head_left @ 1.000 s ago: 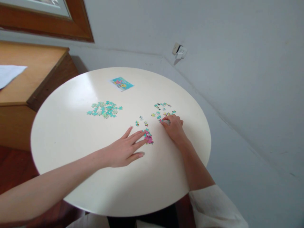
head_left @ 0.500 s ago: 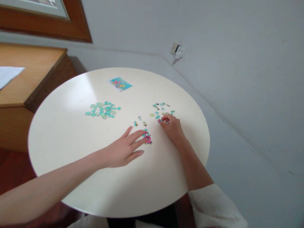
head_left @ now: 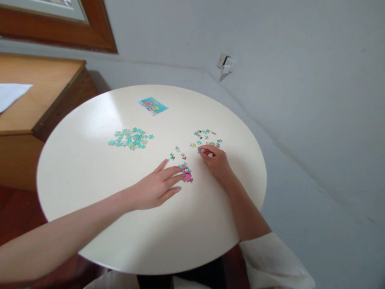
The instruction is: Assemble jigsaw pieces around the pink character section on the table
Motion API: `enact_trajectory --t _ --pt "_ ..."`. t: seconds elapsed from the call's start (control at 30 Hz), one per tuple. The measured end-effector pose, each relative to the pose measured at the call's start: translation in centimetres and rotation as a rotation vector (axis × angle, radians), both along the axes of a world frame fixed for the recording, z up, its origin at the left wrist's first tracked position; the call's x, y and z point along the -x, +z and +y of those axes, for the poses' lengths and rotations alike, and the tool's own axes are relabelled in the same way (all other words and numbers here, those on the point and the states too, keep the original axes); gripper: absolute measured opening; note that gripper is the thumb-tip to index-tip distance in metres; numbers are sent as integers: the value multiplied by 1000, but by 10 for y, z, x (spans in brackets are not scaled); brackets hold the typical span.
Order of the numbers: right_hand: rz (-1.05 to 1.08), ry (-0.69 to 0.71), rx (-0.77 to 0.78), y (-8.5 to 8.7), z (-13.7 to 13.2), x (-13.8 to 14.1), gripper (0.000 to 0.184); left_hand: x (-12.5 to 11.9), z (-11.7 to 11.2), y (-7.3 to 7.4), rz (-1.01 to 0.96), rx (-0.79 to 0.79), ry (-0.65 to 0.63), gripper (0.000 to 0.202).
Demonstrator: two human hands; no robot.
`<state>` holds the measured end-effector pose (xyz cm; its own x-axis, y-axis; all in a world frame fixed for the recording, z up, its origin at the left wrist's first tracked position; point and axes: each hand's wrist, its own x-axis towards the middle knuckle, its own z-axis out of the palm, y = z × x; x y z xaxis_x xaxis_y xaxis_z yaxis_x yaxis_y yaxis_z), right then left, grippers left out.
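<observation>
My left hand (head_left: 156, 185) lies flat on the round cream table (head_left: 90, 192), fingers stretched out, its fingertips touching a small joined patch of pink and teal puzzle pieces (head_left: 187, 173). My right hand (head_left: 217, 162) is pinched on a teal puzzle piece (head_left: 201, 151) at the near edge of a loose scatter of pieces (head_left: 206, 137). A few single pieces (head_left: 178, 153) lie between the two hands.
A bigger heap of teal pieces (head_left: 131, 139) lies left of centre. A small picture card (head_left: 152, 106) rests at the far side. A wooden cabinet (head_left: 36, 108) with a white sheet stands to the left; a wall socket (head_left: 226, 64) is behind.
My right hand has drawn slightly left and toward me from the scatter, now pinching a teal piece. My left hand stays on the pink patch.
</observation>
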<state>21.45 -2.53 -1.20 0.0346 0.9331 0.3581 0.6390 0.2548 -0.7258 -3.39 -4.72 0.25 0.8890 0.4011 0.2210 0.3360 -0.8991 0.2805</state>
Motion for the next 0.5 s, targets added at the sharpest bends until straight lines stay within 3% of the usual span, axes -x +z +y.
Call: enact_trajectory --t 0.2,0.5 --pt "229 16 79 0 1 10 18 0 4 0 -189 -63 60 28" --pt "468 248 215 8 -7 37 30 -3 8 0 -281 -56 164 23"
